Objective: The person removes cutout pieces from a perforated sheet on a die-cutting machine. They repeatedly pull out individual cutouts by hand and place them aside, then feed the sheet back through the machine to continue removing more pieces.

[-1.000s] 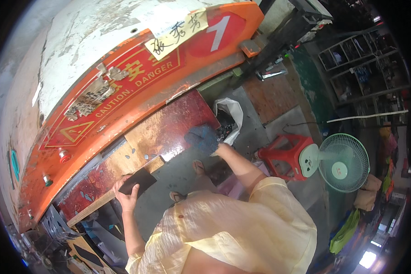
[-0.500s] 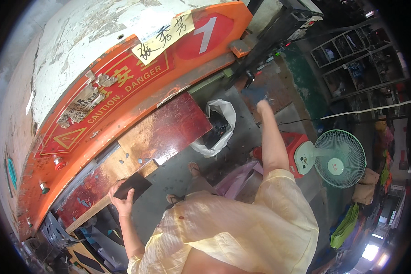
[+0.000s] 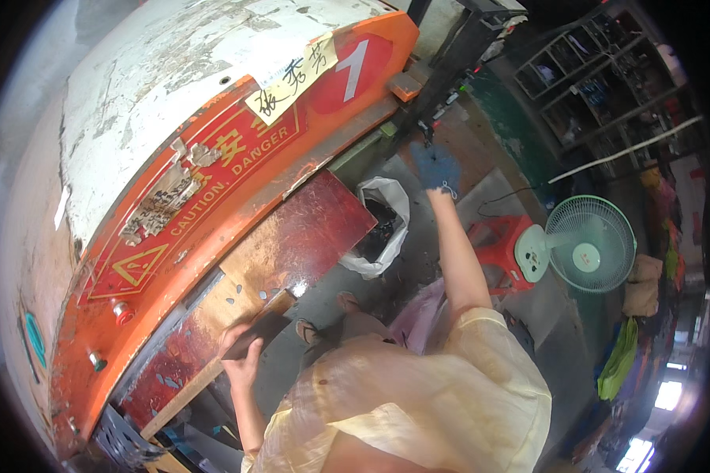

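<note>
- I see the left hand (image 3: 241, 359) closed on a dark, flat rectangular piece (image 3: 254, 335), its grip wrapped around the lower edge; the piece rests against the front edge of the reddish-brown glossy tabletop (image 3: 308, 229) of the press.
- The right hand (image 3: 436, 167), in a blue work glove, is stretched well away from the body toward the dark steel frame (image 3: 450, 71) at the far end of the machine. I cannot tell whether its grip is open or closed on anything; the glove shows from the back only.
- Step in hand, as I judge it: the piece is held at the tabletop while the far hand reaches for something by the frame.
- The next move calls for steady left-hand support, so the piece stays flat on the tabletop edge.
- Small pale oval blanks (image 3: 233, 293) lie scattered on the tabletop near the piece.
- Above runs the orange curved machine guard (image 3: 213, 197) with its warning triangle.
- Container: a white plastic sack (image 3: 383, 229) stands open on the floor just beside the tabletop corner, holding dark scrap; its kind is too small to tell.
- A red plastic stool (image 3: 501, 240) and a green floor fan (image 3: 588, 244) stand further right.
</note>
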`<control>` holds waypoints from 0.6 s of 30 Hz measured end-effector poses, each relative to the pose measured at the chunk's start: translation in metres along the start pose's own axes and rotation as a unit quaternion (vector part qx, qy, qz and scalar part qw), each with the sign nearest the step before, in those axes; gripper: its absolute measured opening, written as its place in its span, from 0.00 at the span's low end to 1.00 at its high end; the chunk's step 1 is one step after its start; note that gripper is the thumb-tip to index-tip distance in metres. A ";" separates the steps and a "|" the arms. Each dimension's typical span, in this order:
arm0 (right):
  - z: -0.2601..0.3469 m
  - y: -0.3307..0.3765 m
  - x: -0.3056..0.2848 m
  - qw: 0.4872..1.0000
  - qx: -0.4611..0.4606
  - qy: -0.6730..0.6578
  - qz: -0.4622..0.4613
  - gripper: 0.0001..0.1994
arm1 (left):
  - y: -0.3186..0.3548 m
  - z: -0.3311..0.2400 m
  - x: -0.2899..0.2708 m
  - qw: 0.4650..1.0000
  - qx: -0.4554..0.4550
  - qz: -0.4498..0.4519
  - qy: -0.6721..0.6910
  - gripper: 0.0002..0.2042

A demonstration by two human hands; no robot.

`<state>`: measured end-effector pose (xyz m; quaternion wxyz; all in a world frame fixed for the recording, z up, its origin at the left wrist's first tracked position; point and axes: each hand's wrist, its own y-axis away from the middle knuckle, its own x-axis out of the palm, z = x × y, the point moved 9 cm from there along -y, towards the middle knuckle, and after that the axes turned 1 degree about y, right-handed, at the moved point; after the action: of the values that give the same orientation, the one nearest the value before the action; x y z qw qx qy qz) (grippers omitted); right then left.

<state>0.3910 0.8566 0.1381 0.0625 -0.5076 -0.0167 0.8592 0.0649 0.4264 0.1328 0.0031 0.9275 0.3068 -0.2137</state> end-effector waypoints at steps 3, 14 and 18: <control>0.008 -0.004 -0.027 0.990 -0.018 -0.049 -0.128 0.16 | -0.050 -0.041 0.063 0.978 0.042 0.138 0.150 0.12; -0.078 -0.009 0.011 0.949 -0.186 -0.052 -0.248 0.12 | -0.185 -0.207 0.345 0.859 0.450 0.083 0.230 0.09; -0.092 -0.015 0.049 0.964 -0.141 -0.102 -0.200 0.12 | -0.191 -0.225 0.400 0.813 0.556 0.106 0.134 0.10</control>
<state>0.4495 0.8740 0.0518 0.1583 -0.4076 -0.2452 0.8653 0.3333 0.8393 0.2015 -0.5316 0.8174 0.0324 -0.2194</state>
